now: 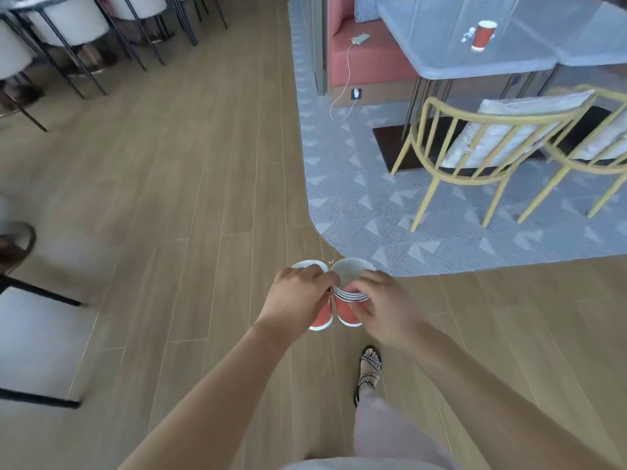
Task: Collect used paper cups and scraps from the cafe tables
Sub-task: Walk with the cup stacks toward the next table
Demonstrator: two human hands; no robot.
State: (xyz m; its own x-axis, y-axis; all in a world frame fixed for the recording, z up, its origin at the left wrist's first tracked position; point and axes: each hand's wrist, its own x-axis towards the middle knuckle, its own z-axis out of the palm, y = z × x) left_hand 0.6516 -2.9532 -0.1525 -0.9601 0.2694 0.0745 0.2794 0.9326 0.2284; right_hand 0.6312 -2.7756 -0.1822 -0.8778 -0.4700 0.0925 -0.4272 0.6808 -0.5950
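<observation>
Between left hand (298, 296) and right hand (380, 300) sit cups (349, 309)

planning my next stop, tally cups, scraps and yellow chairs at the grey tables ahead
cup: 1
scrap: 1
yellow chairs: 2
total: 4

Bright even daylight; soft shadows; motion blur, wide-angle bending toward edges.

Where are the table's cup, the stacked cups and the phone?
cup on the table (483, 35), head view, red side.
stacked cups (344, 311), head view, red wall under rims.
phone (360, 38), head view, its middle.
</observation>
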